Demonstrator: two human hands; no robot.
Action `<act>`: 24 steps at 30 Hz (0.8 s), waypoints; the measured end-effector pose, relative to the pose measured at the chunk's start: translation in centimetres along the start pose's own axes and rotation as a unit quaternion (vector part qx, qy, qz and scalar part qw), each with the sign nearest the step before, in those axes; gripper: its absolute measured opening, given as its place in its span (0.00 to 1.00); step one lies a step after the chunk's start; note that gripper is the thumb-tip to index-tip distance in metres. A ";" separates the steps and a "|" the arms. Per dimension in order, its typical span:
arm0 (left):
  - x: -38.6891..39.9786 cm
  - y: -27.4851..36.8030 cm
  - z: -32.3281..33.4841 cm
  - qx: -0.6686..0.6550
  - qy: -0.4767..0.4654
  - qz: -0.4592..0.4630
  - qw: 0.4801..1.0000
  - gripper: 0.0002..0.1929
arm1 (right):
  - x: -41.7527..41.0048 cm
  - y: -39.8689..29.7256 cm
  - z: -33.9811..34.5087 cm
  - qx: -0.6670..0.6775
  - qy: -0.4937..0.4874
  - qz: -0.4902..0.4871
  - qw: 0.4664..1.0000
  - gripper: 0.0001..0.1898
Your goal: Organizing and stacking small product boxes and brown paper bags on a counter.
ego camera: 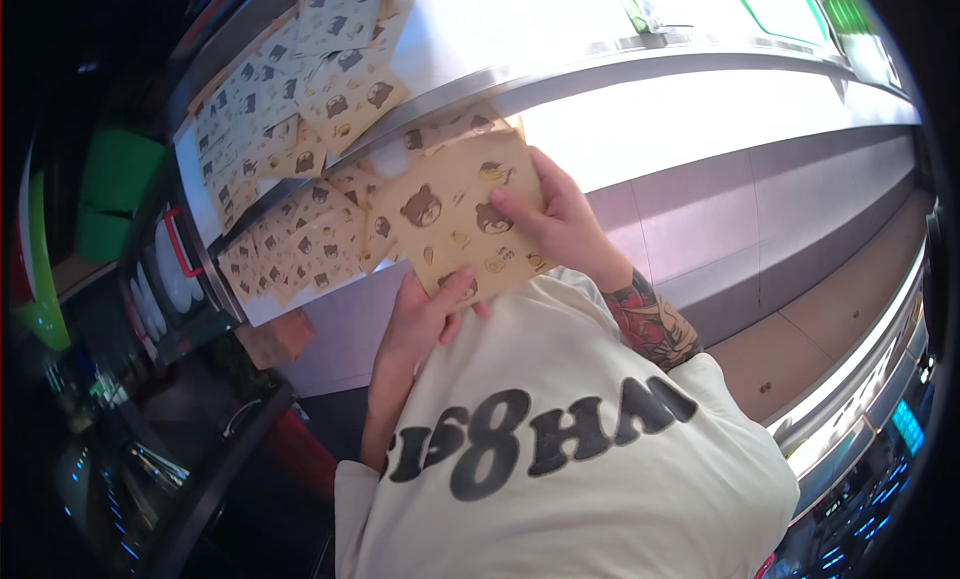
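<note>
Both of my hands are on a square kraft paper wrapper (457,219) printed with brown bear heads and small yellow pictures; whether it is a single sheet or a bag, I cannot tell. My left hand (431,309) pinches its lower left corner, thumb on top. At the right edge, my right hand (559,215) grips it with the thumb lying over a bear print and the fingers behind. Just beyond it, partly covered, more printed wrappers (322,241) lie overlapping on the lower counter ledge. A further loose pile of wrappers (285,99) spreads over the upper counter.
A raised metal edge (450,95) runs between the upper counter and the lower ledge (697,114). A brown paper or card piece (277,337) is at the ledge's left end. Beside it stands a dark rack with white items (176,268). Green items (120,174) sit farther left.
</note>
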State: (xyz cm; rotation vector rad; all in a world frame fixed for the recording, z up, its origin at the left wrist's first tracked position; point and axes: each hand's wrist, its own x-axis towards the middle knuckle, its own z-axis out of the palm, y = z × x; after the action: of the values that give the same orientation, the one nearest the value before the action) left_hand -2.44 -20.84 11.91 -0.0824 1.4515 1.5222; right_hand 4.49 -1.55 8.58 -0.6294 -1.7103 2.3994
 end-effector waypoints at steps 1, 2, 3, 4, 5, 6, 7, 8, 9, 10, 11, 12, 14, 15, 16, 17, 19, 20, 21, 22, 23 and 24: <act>-0.1 0.0 0.0 0.073 -0.059 -0.102 0.990 0.11 | -0.1 0.7 -0.1 -0.013 -0.006 -0.011 1.000 0.21; -0.1 -0.4 0.6 0.065 -0.035 -0.082 0.994 0.09 | -0.2 1.2 -0.4 -0.026 -0.013 -0.021 0.999 0.21; 0.1 -0.7 0.7 0.068 -0.041 -0.084 0.993 0.09 | -0.4 1.4 -0.8 -0.027 -0.006 -0.022 0.999 0.21; 0.4 -1.3 0.6 0.069 -0.005 -0.055 0.996 0.09 | -0.6 1.4 -1.5 0.001 -0.024 0.048 0.999 0.20; 0.7 -2.1 0.4 0.069 0.030 -0.025 0.997 0.09 | -0.8 1.6 -2.2 0.030 -0.041 0.118 0.992 0.19; 1.2 -2.7 0.0 0.076 0.040 -0.007 0.996 0.09 | -0.9 2.1 -2.8 -0.008 -0.059 0.136 0.989 0.16; 1.4 -3.2 -0.1 0.078 0.038 -0.007 0.996 0.09 | -1.4 2.3 -3.5 -0.008 -0.057 0.134 0.989 0.16; 1.6 -3.5 0.0 0.100 0.046 -0.013 0.994 0.10 | -1.9 2.2 -4.0 -0.005 -0.087 0.193 0.977 0.12; 1.8 -3.6 0.1 0.122 0.054 -0.018 0.991 0.10 | -2.2 2.0 -4.2 -0.004 -0.115 0.251 0.961 0.09; 2.3 -4.0 -0.2 0.124 0.053 -0.016 0.991 0.10 | -2.4 2.4 -4.4 -0.004 -0.115 0.249 0.962 0.09; 3.0 -4.7 -0.7 0.143 0.006 -0.022 0.989 0.11 | -2.5 3.3 -4.5 -0.019 -0.076 0.236 0.969 0.08; 3.7 -5.4 -1.1 0.162 -0.042 -0.029 0.985 0.12 | -2.6 4.3 -4.9 -0.034 -0.036 0.223 0.974 0.08; 4.1 -5.9 -0.9 0.204 -0.021 -0.038 0.978 0.14 | -2.2 5.2 -7.0 -0.078 0.009 0.207 0.975 0.08; 4.3 -6.1 -0.7 0.247 -0.006 -0.049 0.968 0.17 | -1.7 5.7 -8.6 -0.121 0.062 0.192 0.972 0.08; 4.5 -6.3 -0.5 0.248 -0.006 -0.048 0.967 0.17 | -1.4 6.3 -10.5 -0.185 0.105 0.183 0.960 0.11; 4.4 -6.7 -0.4 0.260 -0.017 -0.020 0.965 0.17 | -1.1 7.1 -12.6 -0.245 0.148 0.174 0.942 0.13; 4.1 -7.1 -0.5 0.273 -0.030 0.007 0.962 0.18 | -0.2 9.1 -17.1 -0.344 0.218 0.123 0.905 0.16; 3.9 -7.3 -0.7 0.277 -0.031 -0.002 0.960 0.17 | 0.2 9.5 -18.7 -0.342 0.219 0.124 0.905 0.16; 3.9 -7.3 -0.7 0.282 -0.033 -0.011 0.959 0.16 | 0.8 9.7 -20.1 -0.415 0.214 0.103 0.878 0.18; 3.7 -7.2 -1.0 0.284 -0.035 -0.011 0.958 0.16 | 1.2 10.1 -21.4 -0.485 0.209 0.083 0.845 0.20; 3.6 -7.0 -1.3 0.331 -0.040 -0.024 0.942 0.17 | 1.8 10.7 -22.7 -0.484 0.211 0.084 0.845 0.20; 3.4 -6.7 -1.5 0.377 -0.041 -0.037 0.925 0.18 | 2.7 10.8 -22.9 -0.518 0.198 0.093 0.827 0.20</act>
State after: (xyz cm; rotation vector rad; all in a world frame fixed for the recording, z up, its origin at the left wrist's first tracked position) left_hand -0.50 -21.49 4.50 0.3818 1.8443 0.8115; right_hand 12.77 15.63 -8.32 -1.3192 -2.6927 1.0441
